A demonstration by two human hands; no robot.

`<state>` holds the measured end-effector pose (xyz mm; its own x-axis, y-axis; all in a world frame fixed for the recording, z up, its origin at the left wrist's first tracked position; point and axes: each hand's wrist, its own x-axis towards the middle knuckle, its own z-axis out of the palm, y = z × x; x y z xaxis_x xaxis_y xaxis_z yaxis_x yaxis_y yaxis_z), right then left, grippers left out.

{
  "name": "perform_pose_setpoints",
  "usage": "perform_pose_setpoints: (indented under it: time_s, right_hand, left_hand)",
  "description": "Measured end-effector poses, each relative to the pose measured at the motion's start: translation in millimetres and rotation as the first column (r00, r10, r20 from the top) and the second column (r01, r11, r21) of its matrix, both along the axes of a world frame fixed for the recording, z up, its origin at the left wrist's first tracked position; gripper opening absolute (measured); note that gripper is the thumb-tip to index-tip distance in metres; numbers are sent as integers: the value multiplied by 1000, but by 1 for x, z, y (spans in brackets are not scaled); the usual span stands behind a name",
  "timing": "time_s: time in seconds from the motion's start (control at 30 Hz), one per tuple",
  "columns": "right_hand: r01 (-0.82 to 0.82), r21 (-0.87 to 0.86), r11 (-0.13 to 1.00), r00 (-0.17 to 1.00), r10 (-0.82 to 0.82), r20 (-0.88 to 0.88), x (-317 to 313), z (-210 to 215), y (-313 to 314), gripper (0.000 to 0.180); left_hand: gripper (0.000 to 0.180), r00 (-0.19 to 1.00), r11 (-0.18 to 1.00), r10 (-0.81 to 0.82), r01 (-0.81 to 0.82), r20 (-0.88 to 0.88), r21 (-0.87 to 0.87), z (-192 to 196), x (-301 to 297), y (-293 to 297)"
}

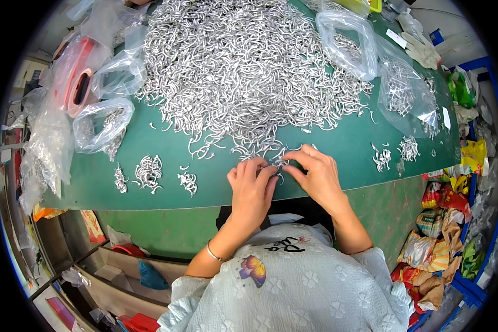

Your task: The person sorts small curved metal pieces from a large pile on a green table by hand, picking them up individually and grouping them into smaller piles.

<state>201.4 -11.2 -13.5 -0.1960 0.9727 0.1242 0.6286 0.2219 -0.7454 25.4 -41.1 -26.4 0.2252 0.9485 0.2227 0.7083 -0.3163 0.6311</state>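
Just beyond the fingertips, big heap of silver hooks [243, 72], left hand [253, 188] and right hand [315, 174] pinching small metal hooks [278, 162] between them, clear bags [102, 124] off left, small hook bundles [149, 172] alongside on green table [348, 144].

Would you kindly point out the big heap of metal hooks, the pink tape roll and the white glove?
heap of metal hooks [243, 61], head view, middle of the pile.
pink tape roll [78, 77], head view, its pink side face.
white glove [423, 51], head view, its palm.
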Motion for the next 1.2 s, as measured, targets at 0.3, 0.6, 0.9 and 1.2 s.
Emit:
perform_pose_setpoints:
  time_s: [0.3, 0.6, 0.9, 1.2]
  right_hand:
    - [128, -19, 992, 987, -126, 101, 7, 11, 1, 12]
    - [145, 58, 988, 973, -153, 172, 13, 3, 1, 9]
    - [46, 35, 998, 982, -52, 182, -1, 3, -4, 14]
    - [15, -61, 998, 990, -7, 142, 6, 13, -1, 14]
  left_hand:
    - [30, 995, 996, 86, -87, 43, 21, -1, -10, -4]
    - [32, 993, 993, 117, -117, 16, 7, -4, -10, -2]
    - [22, 997, 997, 71, -72, 27, 36, -2, 10, 7]
    - [17, 990, 992, 107, -112, 88, 60, -5, 0, 1]
